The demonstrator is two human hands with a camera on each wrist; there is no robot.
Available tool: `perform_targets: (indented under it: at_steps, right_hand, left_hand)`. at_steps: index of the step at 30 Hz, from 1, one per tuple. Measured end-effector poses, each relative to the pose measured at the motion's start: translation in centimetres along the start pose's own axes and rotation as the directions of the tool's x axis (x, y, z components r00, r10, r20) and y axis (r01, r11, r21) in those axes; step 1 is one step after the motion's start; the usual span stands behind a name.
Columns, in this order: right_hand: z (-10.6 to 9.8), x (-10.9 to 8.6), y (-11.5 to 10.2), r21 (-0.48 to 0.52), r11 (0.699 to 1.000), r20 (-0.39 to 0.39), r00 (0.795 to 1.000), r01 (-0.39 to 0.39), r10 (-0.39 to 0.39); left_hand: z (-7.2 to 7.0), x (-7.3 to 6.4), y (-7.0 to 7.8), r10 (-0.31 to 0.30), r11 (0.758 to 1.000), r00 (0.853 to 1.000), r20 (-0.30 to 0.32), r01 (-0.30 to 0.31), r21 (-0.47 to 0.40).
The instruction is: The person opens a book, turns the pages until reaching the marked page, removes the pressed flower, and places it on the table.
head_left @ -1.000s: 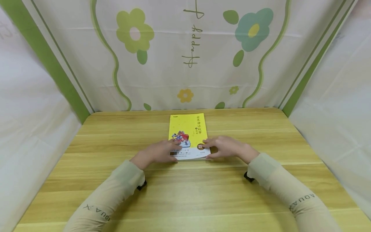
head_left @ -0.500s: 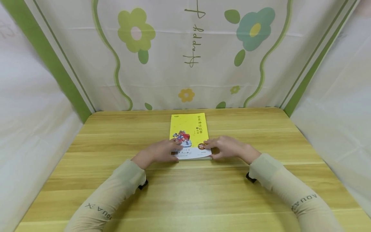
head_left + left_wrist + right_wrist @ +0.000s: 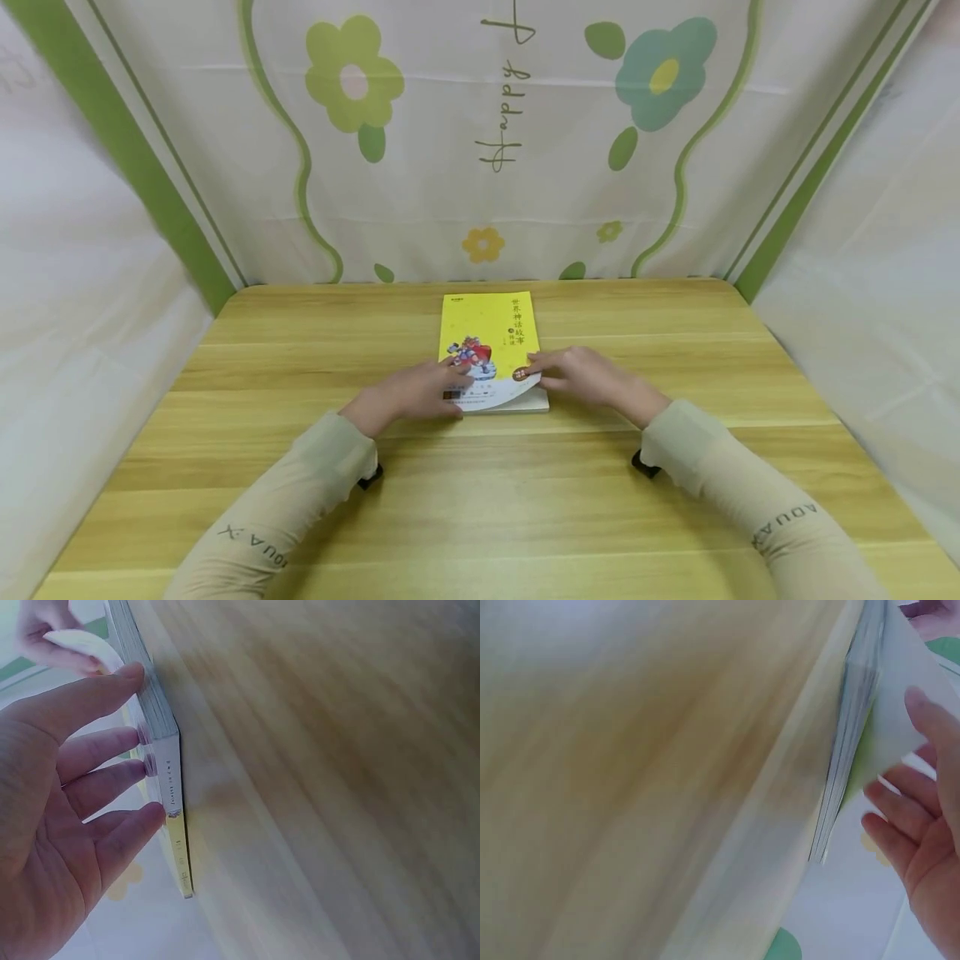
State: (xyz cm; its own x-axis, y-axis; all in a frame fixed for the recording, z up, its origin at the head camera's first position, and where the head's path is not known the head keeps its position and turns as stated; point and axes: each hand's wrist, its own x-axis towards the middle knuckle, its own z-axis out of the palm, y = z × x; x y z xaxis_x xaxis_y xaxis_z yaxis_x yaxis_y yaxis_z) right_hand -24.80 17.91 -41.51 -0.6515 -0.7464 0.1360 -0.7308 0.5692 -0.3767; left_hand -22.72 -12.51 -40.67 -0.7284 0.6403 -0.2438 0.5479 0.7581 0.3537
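A yellow paperback book [image 3: 483,321] with a white band along its lower edge lies flat on the table, spine to the left. The right hand [image 3: 588,377] pinches the lower right corner of its front cover, which curls up off the pages [image 3: 530,404]. In the right wrist view, the thumb is on the inner side of the raised cover [image 3: 907,712], the fingers behind it. The left hand [image 3: 420,392] rests on the book's lower left corner; in the left wrist view its extended thumb and fingertips touch the book near the spine [image 3: 171,780].
The wood-grain table [image 3: 480,500] extends around the book. Behind it hangs a white curtain [image 3: 420,192] with printed flowers and lettering, and pale fabric walls [image 3: 90,275] stand at both sides. Beige sleeves [image 3: 300,483] cover the forearms.
The right hand has lifted the lower right corner of the cover, which curls away from the pages. The left hand stays in place on the book.
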Motion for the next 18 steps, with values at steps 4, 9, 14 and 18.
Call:
perform_targets:
  at_steps: [4,9,14,18]
  right_hand:
    - [0.4,0.3,-0.5,0.061,0.995,-0.092,0.992,-0.082,0.087]
    - [0.8,0.7,-1.0,0.167,0.954,-0.118,0.956,-0.249,0.270]
    - [1.2,1.0,-1.2,0.343,0.884,-0.092,0.926,-0.317,0.367]
    - [1.6,1.3,-1.4,0.499,0.805,-0.059,0.915,-0.320,0.400]
  left_hand:
    - [0.1,0.1,0.0,-0.010,1.000,1.000,0.005,0.010,-0.002]
    - [0.1,0.1,0.0,-0.020,1.000,1.000,0.010,0.021,-0.018]
    - [0.2,0.2,-0.1,-0.019,0.999,1.000,0.008,0.020,-0.033]
    - [0.2,0.1,-0.1,-0.016,0.999,1.000,0.006,0.016,-0.041]
